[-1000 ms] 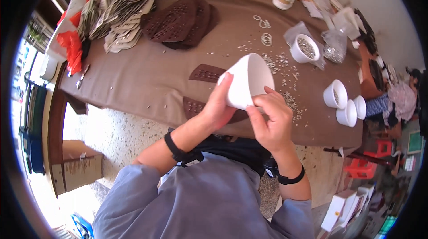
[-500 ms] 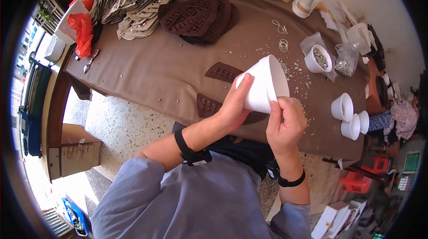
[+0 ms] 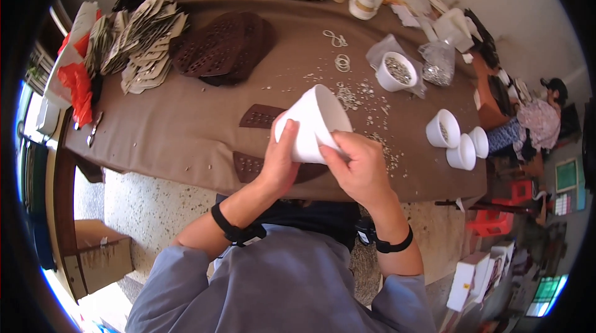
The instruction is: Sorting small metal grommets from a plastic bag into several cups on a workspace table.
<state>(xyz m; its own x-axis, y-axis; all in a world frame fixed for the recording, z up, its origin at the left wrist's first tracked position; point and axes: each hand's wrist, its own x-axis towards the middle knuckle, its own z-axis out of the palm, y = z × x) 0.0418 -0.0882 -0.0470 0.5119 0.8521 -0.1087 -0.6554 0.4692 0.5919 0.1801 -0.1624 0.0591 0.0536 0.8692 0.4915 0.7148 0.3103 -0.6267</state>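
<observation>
A white cup is held tilted between my two hands above the near middle of the table, its mouth turned toward the upper right. My left hand grips it from the left, thumb on the wall. Fingers of my right hand close on the rim at the lower right, the thumb against the outer wall. The cup's inside is mostly hidden. Below and left of the cup lie dark brown pieces with rows of holes, one farther and one nearer, the nearer partly covered by my left hand.
Small metallic bits are scattered right of the cup. A white cup of metallic pieces stands beyond, near a clear bag. Several white cups sit at the right edge. Brown perforated pieces and beige stacks lie far left.
The whole view has shifted, so the table's things appear farther left. My right hand has come up and around the cup's rim, covering more of it. Both hands still hold the cup.
</observation>
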